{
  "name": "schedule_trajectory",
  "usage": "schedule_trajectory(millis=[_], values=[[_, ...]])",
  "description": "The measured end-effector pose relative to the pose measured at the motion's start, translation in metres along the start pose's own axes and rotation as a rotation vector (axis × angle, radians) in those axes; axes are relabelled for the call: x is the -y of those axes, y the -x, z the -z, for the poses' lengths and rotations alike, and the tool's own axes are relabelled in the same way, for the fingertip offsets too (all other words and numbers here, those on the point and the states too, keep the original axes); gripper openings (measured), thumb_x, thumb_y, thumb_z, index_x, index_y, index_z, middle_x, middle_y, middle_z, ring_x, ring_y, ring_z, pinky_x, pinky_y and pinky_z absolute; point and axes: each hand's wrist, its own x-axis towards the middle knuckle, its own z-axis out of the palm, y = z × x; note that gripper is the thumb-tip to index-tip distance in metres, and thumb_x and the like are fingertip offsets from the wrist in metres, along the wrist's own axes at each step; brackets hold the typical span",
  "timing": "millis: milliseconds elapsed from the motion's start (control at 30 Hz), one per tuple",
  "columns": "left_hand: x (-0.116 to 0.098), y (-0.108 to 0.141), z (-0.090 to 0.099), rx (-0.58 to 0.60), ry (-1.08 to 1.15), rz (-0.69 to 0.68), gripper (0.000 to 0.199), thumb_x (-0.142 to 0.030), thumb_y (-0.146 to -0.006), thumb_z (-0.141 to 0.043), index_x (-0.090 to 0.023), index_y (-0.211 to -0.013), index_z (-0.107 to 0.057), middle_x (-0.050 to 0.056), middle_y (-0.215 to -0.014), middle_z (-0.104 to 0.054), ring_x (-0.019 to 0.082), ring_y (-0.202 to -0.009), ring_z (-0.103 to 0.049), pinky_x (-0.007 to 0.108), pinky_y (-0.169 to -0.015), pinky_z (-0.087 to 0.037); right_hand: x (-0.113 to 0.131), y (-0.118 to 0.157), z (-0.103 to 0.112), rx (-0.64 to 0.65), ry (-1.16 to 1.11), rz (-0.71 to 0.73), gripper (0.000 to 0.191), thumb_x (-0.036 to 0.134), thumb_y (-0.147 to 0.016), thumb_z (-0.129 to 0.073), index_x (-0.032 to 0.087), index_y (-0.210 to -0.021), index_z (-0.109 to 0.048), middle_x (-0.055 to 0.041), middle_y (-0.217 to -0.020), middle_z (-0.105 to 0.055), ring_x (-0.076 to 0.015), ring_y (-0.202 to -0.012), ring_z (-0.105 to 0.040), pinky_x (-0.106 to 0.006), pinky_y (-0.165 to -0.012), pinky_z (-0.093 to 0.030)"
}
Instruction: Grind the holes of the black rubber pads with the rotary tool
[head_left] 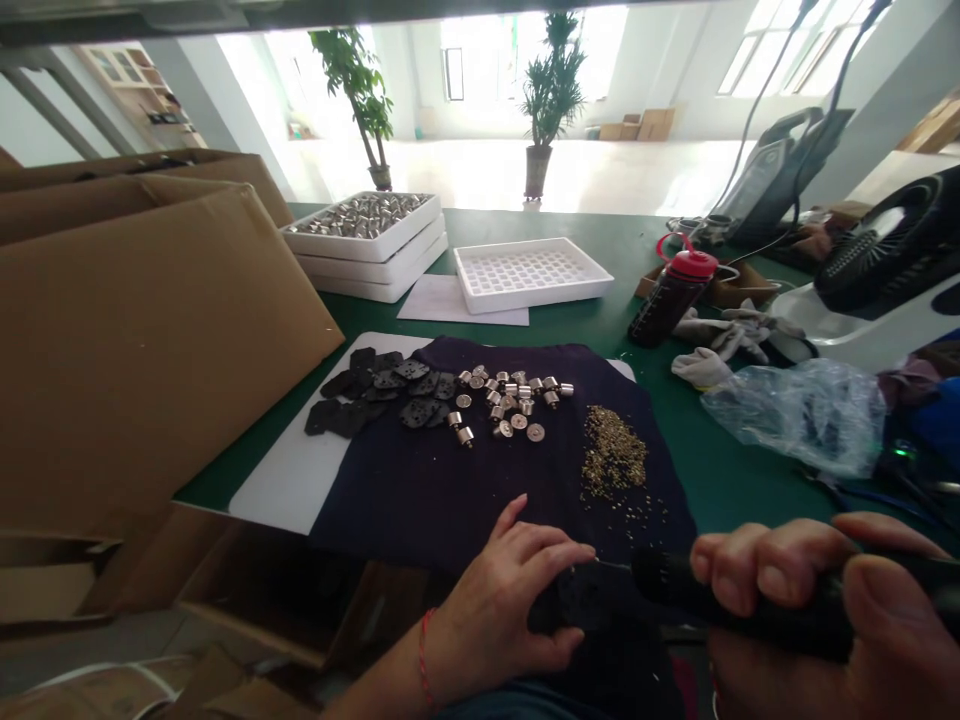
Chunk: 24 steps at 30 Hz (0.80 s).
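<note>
My right hand (pixel 787 570) is wrapped around a black power screwdriver (pixel 660 577), its thin bit pointing left. Between the thumb and fingers of my left hand (pixel 506 585) is a dark flat plate (pixel 589 598), close to the front edge of the dark cloth (pixel 420 500). The bit's tip reaches my left index fingertip, over the plate; whether a screw sits there is too small to tell. Ahead lie a heap of small brass-coloured screws (pixel 611 450), several silver cylindrical motors (pixel 517 392) and a pile of black plates (pixel 382 385).
A large cardboard box (pixel 150 340) stands on the left. Stacked white trays (pixel 375 270) hold metal parts, beside another white tray (pixel 532 280) with a grid. On the right are a red-capped bottle (pixel 671 295), gloves (pixel 705 365), a plastic bag (pixel 802 415) and a fan (pixel 885 240).
</note>
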Motion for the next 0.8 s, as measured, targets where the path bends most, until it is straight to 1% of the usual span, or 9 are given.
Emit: schedule_trajectory(millis=[100,200,267,367,467,633,800], values=[[0.001,0.001,-0.002,0.003,0.0,0.018,0.072,-0.021,-0.086,-0.086,-0.026,-0.153,-0.062,0.009,-0.137,-0.079,0.028,-0.128,-0.079,0.065,-0.144,-0.03,-0.002,0.0,-0.004,-0.007,0.006,-0.008,0.022,0.028,-0.083,-0.083,0.027,-0.097,-0.066,0.0089,-0.061,-0.048,-0.0146,-0.046,-0.043,-0.031,-0.047,-0.054],[0.003,0.001,-0.004,-0.004,0.007,0.006,0.071,-0.023,-0.087,-0.087,-0.024,-0.153,-0.062,0.011,-0.138,-0.079,0.029,-0.128,-0.079,0.066,-0.144,-0.029,-0.002,0.0,-0.005,-0.005,0.018,-0.001,0.022,0.035,-0.08,-0.086,0.03,-0.093,-0.069,0.0073,-0.06,-0.046,-0.0161,-0.044,-0.04,-0.034,-0.044,-0.053],[0.004,0.002,-0.006,-0.011,0.01,-0.006,0.072,-0.023,-0.087,-0.087,-0.023,-0.154,-0.061,0.012,-0.139,-0.079,0.03,-0.13,-0.078,0.066,-0.143,-0.03,0.0,0.001,-0.004,-0.028,0.033,0.005,0.023,0.04,-0.079,-0.089,0.032,-0.092,-0.072,0.0062,-0.059,-0.045,-0.0177,-0.045,-0.038,-0.036,-0.042,-0.052],[0.004,0.002,-0.007,-0.021,0.008,-0.013,0.074,-0.024,-0.087,-0.087,-0.021,-0.155,-0.058,0.013,-0.139,-0.078,0.03,-0.131,-0.077,0.065,-0.144,-0.03,0.001,0.001,-0.005,-0.054,0.044,-0.011,0.023,0.04,-0.078,-0.09,0.034,-0.091,-0.072,0.0057,-0.059,-0.043,-0.0189,-0.046,-0.037,-0.037,-0.041,-0.051],[0.005,0.002,-0.007,-0.015,0.01,-0.002,0.077,-0.023,-0.086,-0.087,-0.022,-0.156,-0.056,0.013,-0.141,-0.078,0.031,-0.131,-0.077,0.066,-0.144,-0.03,0.001,0.0,-0.005,-0.042,0.031,-0.012,0.024,0.038,-0.076,-0.09,0.031,-0.089,-0.071,0.0067,-0.058,-0.044,-0.0172,-0.044,-0.037,-0.035,-0.042,-0.053],[0.005,0.002,-0.007,-0.006,0.028,0.021,0.082,-0.022,-0.084,-0.086,-0.023,-0.158,-0.052,0.012,-0.141,-0.079,0.032,-0.13,-0.078,0.068,-0.143,-0.029,-0.005,0.005,-0.005,-0.026,-0.002,-0.04,0.026,0.029,-0.078,-0.088,0.028,-0.095,-0.068,0.0087,-0.06,-0.05,-0.0153,-0.045,-0.041,-0.03,-0.045,-0.054],[0.004,0.002,-0.006,-0.021,0.049,0.01,0.085,-0.02,-0.084,-0.086,-0.023,-0.159,-0.048,0.012,-0.139,-0.079,0.032,-0.128,-0.079,0.069,-0.143,-0.03,-0.012,0.009,-0.005,-0.036,0.001,-0.013,0.023,0.031,-0.084,-0.083,0.026,-0.099,-0.067,0.0085,-0.062,-0.051,-0.014,-0.047,-0.043,-0.028,-0.048,-0.054]])
